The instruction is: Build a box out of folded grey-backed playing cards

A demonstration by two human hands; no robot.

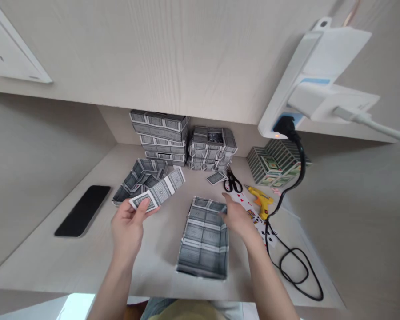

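My left hand (129, 224) pinches the near end of a strip of joined playing cards (166, 189), grey patterned backs up, thumb on top. The strip slants away to the right, its far part over an open tray made of cards (125, 186) with loose cards in it. In front of me is a shallow box made of playing cards (202, 235), its near edge slightly blurred. My right hand (239, 217) grips that box by its far right side, thumb at the wall; some fingers are hidden. Face-up playing cards (245, 202) lie beyond this hand.
Stacked card boxes (163, 133) and a second stack (211, 149) stand at the back. Black scissors (232, 182), a yellow glue gun (260, 200) and its looped black cord (298, 282) lie right. Green-patterned card stacks (270, 164) stand behind them. A phone (83, 211) lies left; a power strip (293, 80) hangs above.
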